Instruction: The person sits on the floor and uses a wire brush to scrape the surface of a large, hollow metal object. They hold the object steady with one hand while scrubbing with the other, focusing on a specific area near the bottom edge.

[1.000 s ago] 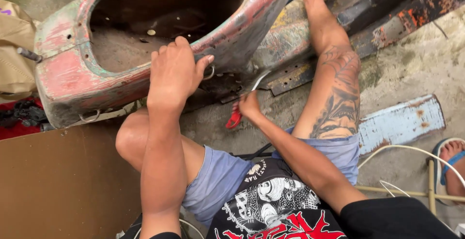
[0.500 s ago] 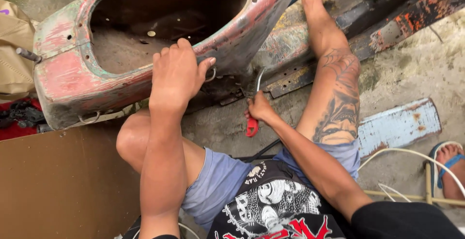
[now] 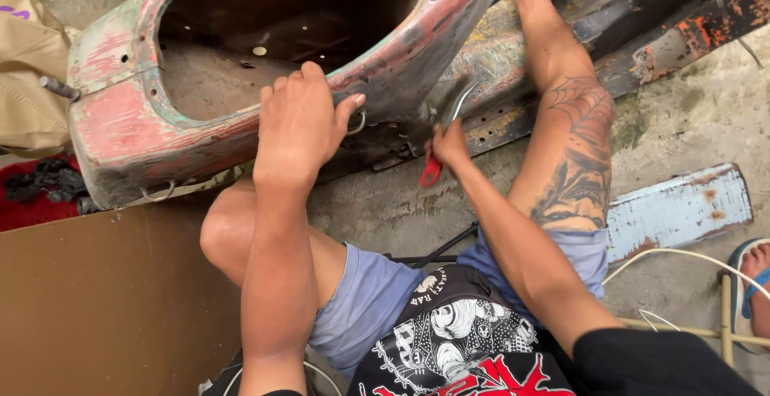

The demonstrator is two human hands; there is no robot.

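— Pliers (image 3: 437,159), the red-handled ones, sit in the right hand (image 3: 449,146). A second ago that hand was lower and nearer the knee, the red grip out toward the concrete; half a second ago it had come up a little. Now the metal end (image 3: 459,105) reaches up past the fingertips to the underside of the scooter shell (image 3: 128,123).

— How are the right fingers set?

— Curled shut round the handles, red end poking out below the heel of the hand. Whether the tool's nose is biting on anything I cannot tell; it is thin and lies against rusty metal.

— And the other hand?

— The left hand (image 3: 301,123) has not shifted across the three pictures. Its fingers are bent over the rim of the worn red shell, thumb spread toward a small metal ring (image 3: 357,123) just beyond the thumb tip. It grips the rim and nothing else.

— So what does the move amount to?

— I judge the tool has gone from being carried to being applied, with the left hand steadying the body.

— Beyond the fingers?

— The hollow of the shell, then rusted frame bars (image 3: 690,19) farther out. A pale blue plate (image 3: 682,211) lies off to the right of the tattooed leg (image 3: 573,163).
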